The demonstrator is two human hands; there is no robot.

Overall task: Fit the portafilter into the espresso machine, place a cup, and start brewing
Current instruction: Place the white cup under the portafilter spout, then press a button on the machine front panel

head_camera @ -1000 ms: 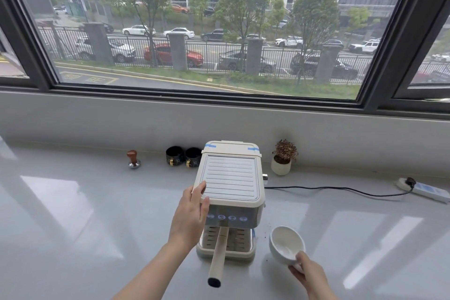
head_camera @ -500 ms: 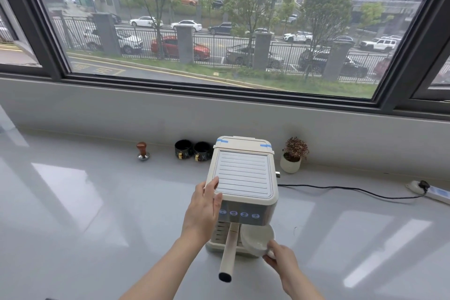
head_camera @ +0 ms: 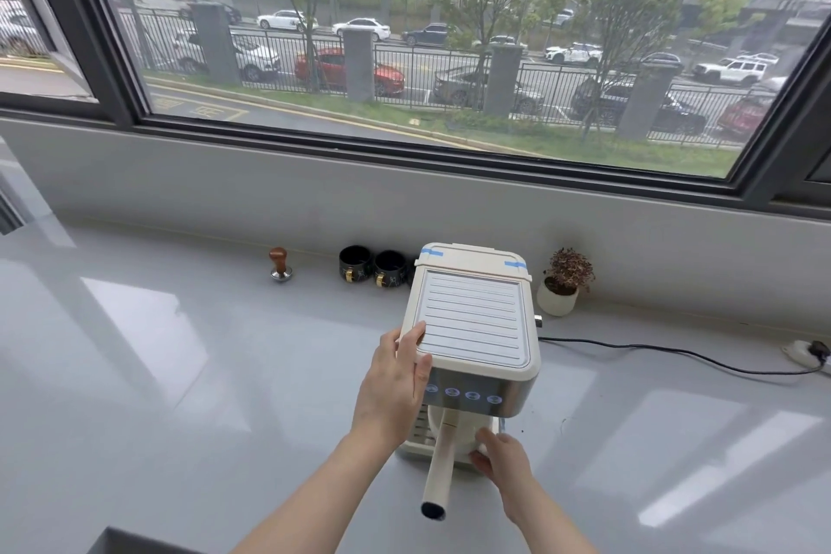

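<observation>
Soft daylight is pouring through the window (head_camera: 449,36), glaring off the glossy counter (head_camera: 157,351), edges bowing

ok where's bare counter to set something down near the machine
Wide bare counter left of the espresso machine, in front of the tamper and two black cups. More to its right, nearer than the power cord. Crowded at the drip tray: left hand, right hand, portafilter handle.

cup (head_camera: 467,430) mostly hidden under espresso machine (head_camera: 472,328), power strip (head_camera: 809,353) cut by right edge
</observation>
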